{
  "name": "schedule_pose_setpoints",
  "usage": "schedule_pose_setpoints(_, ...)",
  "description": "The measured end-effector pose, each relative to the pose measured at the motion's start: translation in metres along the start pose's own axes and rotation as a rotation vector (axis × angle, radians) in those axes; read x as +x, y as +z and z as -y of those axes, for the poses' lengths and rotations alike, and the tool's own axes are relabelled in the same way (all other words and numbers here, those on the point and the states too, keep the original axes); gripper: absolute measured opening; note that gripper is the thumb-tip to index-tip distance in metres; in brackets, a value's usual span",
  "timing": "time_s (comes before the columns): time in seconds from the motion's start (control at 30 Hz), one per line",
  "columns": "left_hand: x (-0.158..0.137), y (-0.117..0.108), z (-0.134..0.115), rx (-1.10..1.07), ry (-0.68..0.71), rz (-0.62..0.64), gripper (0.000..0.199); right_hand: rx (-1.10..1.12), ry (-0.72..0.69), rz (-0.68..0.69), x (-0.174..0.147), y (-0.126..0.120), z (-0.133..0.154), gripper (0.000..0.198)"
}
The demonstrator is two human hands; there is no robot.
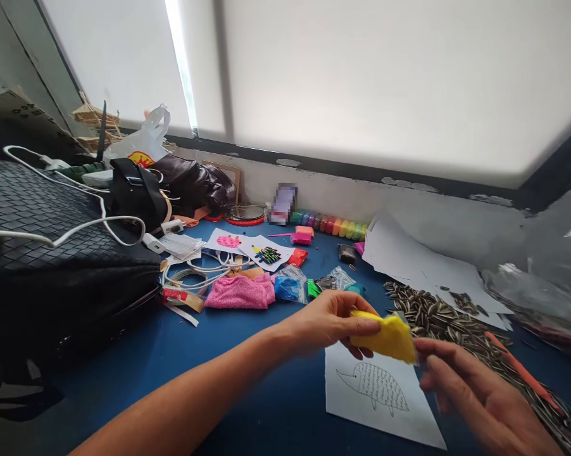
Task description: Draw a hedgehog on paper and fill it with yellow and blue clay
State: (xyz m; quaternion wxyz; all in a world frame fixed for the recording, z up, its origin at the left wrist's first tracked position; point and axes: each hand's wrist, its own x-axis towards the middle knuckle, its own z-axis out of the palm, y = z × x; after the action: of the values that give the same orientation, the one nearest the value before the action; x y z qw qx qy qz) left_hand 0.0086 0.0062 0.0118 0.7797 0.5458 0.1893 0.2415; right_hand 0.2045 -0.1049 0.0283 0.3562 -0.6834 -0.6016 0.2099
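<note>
A flat yellow lump of modelling clay [389,338] in a thin clear wrapper is gripped in my left hand [335,320], thumb on top and fingers beneath. My right hand [475,386] is at the wrapper's right end, with thumb and forefinger closed together on its clear edge. Below both hands lies a white sheet of paper [361,418] with a line drawing of a hedgehog. The clay is held above the top of this sheet and hides part of it.
Striped sunflower seeds [423,310] are heaped at right, with an orange stick [523,373] across them. White paper sheets [409,253] lean behind. A pink cloth [242,291], bagged blue clay [290,286] and white cables [214,269] lie at centre-left. A black bag [67,221] stands left.
</note>
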Motion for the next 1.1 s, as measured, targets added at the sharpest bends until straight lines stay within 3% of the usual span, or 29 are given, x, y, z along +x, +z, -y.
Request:
schedule_pose_setpoints(0.1,-0.001,-0.001,0.002,0.076,0.027,0.035,0.054,0.131,0.039,0.147,0.010,0.000,0.006,0.052)
schedule_pose_setpoints(0.27,-0.002,-0.002,0.002,0.195,0.019,0.027,0.037,0.200,0.025,0.111,0.008,0.014,-0.004,0.040)
schedule_pose_setpoints(0.37,-0.004,0.002,-0.002,0.259,-0.037,0.040,0.044,0.250,0.061,0.081,0.004,0.016,-0.009,0.040)
schedule_pose_setpoints(0.43,-0.005,0.005,-0.004,0.295,-0.080,0.070,0.051,0.263,0.083,0.105,0.002,0.015,-0.010,0.038)
schedule_pose_setpoints(0.63,-0.008,0.007,-0.002,0.366,-0.093,0.050,0.040,0.215,0.112,0.215,-0.001,0.015,-0.007,0.049)
schedule_pose_setpoints(0.73,-0.008,0.005,0.001,0.371,-0.081,0.079,0.033,0.245,0.163,0.230,-0.004,0.016,-0.006,0.044)
schedule_pose_setpoints(0.97,-0.006,0.004,0.007,0.389,-0.067,0.090,0.031,0.310,0.277,0.063,-0.014,0.024,0.006,0.032)
schedule_pose_setpoints(1.1,-0.007,0.006,0.007,0.406,-0.064,0.075,0.028,0.282,0.287,0.056,-0.016,0.024,0.009,0.032)
